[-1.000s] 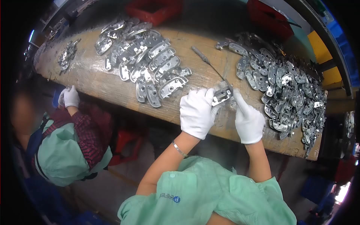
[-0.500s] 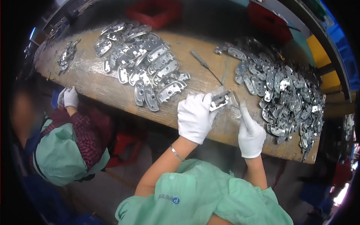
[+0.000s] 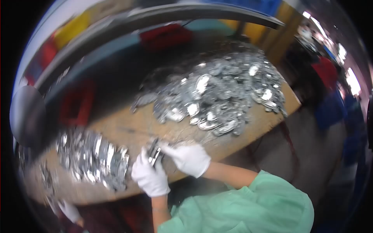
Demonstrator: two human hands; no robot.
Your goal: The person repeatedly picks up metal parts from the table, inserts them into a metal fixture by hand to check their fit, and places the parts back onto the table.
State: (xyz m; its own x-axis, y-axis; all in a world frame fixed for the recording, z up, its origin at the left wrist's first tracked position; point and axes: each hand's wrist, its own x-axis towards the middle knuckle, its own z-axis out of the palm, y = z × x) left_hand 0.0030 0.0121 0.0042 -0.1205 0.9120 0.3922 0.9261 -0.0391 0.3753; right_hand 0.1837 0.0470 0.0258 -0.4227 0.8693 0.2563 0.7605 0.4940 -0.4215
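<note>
Both the view and the right hand [image 3: 191,160] had shifted since half a second earlier, the hand closing in on the metal part [image 3: 154,154]; leftmost, a small pile of metal pieces [image 3: 46,178] lay on the table [image 3: 258,126]; next were a co-worker's gloved hand [image 3: 70,211] and a blurred row of metal plates [image 3: 95,157]; the left hand [image 3: 150,178] was clamped on the metal part over the table; the right hand's fingers were just beside it, too blurred to tell whether they gripped anything; farther right spread a big metal heap [image 3: 217,93].

Part [image 3: 155,154] in left hand [image 3: 151,178]; right hand [image 3: 192,160] just right of it. Heap [image 3: 95,157] on table [image 3: 110,126] left of left hand, second heap [image 3: 219,91] beyond right hand, bins [image 3: 167,37] behind both.
</note>
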